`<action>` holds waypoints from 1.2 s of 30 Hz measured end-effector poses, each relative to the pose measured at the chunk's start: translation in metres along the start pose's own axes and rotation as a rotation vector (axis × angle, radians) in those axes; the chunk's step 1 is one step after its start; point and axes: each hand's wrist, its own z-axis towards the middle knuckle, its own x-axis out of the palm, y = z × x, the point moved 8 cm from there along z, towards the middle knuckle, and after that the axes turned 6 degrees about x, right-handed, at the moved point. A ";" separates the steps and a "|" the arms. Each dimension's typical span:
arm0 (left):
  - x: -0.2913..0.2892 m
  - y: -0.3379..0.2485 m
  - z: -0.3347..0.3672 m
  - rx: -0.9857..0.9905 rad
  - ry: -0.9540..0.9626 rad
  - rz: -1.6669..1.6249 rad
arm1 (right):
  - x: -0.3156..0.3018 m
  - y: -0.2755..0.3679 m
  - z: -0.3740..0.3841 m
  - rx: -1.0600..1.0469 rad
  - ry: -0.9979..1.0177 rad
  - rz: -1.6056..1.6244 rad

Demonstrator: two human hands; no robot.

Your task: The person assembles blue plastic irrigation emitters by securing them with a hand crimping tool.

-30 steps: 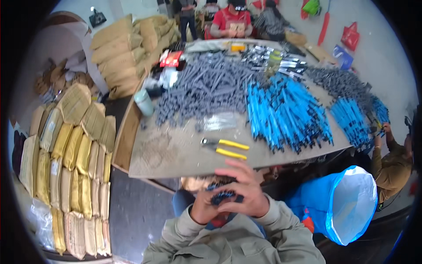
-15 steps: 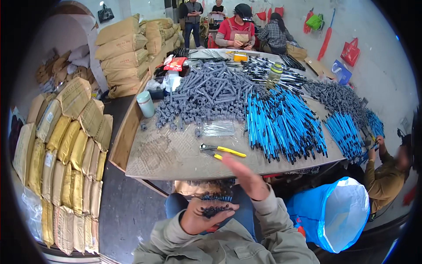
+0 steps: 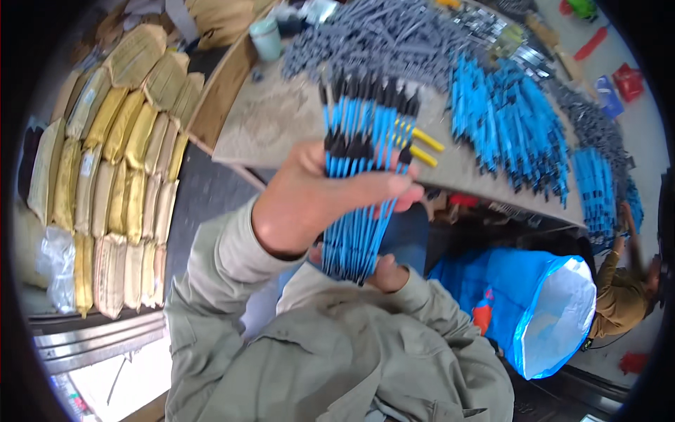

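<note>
A bundle of thin blue rods with black tips (image 3: 351, 228) stands roughly upright in front of me. My left hand (image 3: 299, 200) is closed round its middle, thumb laid across the front. Black ends form two tiers above the thumb. Low down, my right hand (image 3: 389, 274) clasps the bundle's bottom end; most of its fingers are hidden behind the rods. Beyond the bundle, yellow-handled pliers (image 3: 425, 156) lie on the table (image 3: 256, 130), their head covered by the rods.
A heap of grey plastic parts (image 3: 373, 42) and a large pile of blue rods (image 3: 506, 126) cover the table. At right stands a blue bag with a white lining (image 3: 492, 295), near another person (image 3: 619, 295). Stacked sacks (image 3: 112, 183) line the left side, and a pale cup (image 3: 266, 39) stands at the back.
My left hand has raised the bundle and turned it so its length shows. My right hand, held flat above before, has come down to the bundle's lower end. The view has tilted downward.
</note>
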 end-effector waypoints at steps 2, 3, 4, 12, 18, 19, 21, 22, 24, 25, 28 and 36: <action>-0.005 0.010 -0.004 -0.053 -0.011 -0.031 | -0.010 -0.002 -0.008 0.106 0.047 -0.286; -0.001 0.004 -0.011 0.071 0.106 0.055 | -0.013 0.001 -0.005 0.107 0.043 -0.263; 0.003 -0.002 -0.019 0.194 0.232 0.141 | -0.013 0.010 0.001 0.075 0.048 -0.326; -0.051 0.049 -0.110 -1.028 0.102 -0.677 | 0.006 0.072 0.036 -0.136 0.049 -0.585; -0.067 0.108 -0.027 -0.359 0.225 -0.412 | -0.076 0.060 0.064 -0.059 -0.276 0.087; -0.062 0.118 -0.009 -0.248 0.243 -0.368 | -0.089 0.071 0.069 -0.064 -0.281 0.079; -0.079 0.126 0.007 -0.137 0.268 -0.327 | -0.138 0.110 0.062 -0.102 -0.596 -0.430; -0.088 0.118 0.024 0.070 0.286 -0.086 | -0.144 0.135 0.059 -0.175 -0.718 -0.539; -0.090 0.096 0.043 0.481 0.312 0.395 | -0.155 0.187 0.060 -0.195 -0.833 -0.892; -0.087 0.095 0.045 0.481 0.323 0.393 | -0.165 0.208 0.069 -0.138 -0.816 -1.133; -0.101 0.100 0.056 0.264 0.073 0.202 | -0.201 0.232 0.091 0.205 -0.926 -1.727; -0.095 0.100 0.069 0.080 0.059 0.077 | -0.245 0.227 0.110 0.236 -0.663 -2.208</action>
